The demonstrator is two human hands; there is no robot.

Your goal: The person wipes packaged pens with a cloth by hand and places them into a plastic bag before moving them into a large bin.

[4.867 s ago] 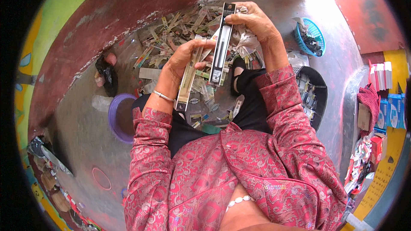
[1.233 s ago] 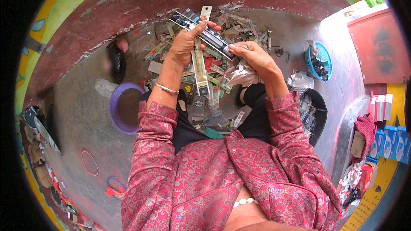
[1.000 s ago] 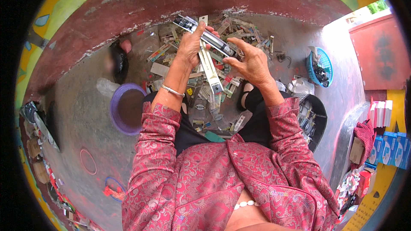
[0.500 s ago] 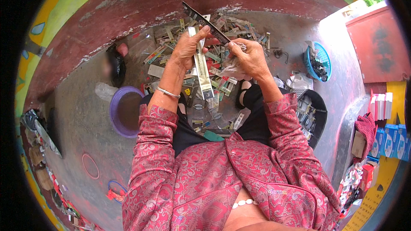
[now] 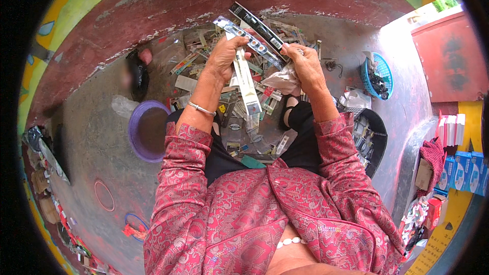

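Note:
In front of me my left hand [image 5: 224, 57] is closed, thumb on top, on a long pale flat packet [image 5: 246, 84] that hangs toward my lap. A dark-and-clear strip with round marks [image 5: 261, 48] also runs under that thumb and slants toward my other hand. My right hand [image 5: 306, 67] pinches the lower end of a slim black packet [image 5: 257, 25] with a white printed patch. Crumpled whitish cloth or plastic [image 5: 283, 80] hangs beneath the right fingers. Below both hands lies a pile of flat long packets [image 5: 201, 48], spread over the floor between my feet.
On the left stand a purple basin [image 5: 133, 137] and a black bag [image 5: 138, 77]. To the right are a blue basket [image 5: 388, 74] with dark items and a black tub [image 5: 378, 147] holding packets. Blue boxes [image 5: 462, 170] line the right side; a red wall [image 5: 183, 0] rises ahead.
The black packet has shifted right and turned to show its printed face. The round-marked strip now shows apart from it. The pale packet's lower end has swung slightly right.

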